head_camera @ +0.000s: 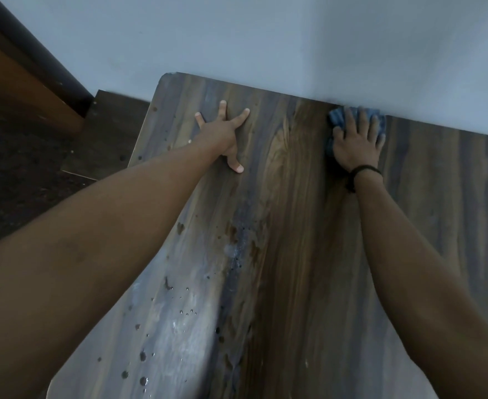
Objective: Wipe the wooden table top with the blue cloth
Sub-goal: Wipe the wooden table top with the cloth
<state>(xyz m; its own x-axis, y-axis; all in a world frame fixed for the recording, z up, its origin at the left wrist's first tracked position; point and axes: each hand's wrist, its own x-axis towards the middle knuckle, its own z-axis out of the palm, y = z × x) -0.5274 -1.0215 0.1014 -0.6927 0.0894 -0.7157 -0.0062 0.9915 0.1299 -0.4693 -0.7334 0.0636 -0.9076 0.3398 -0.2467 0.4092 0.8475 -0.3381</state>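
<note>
Fingers (351,122) of right hand (355,148) lie straight, pressing cloth (337,116) onto worktop (300,214) against the wall (266,38); left hand (222,135) sits splayed flat, holding nothing, probably bracing the reach; near droplets (186,312) not yet wiped.

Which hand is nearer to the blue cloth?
The right. The right hand presses on the blue cloth by the wall; the left hand rests spread on the table top, apart to the cloth's left.
</note>
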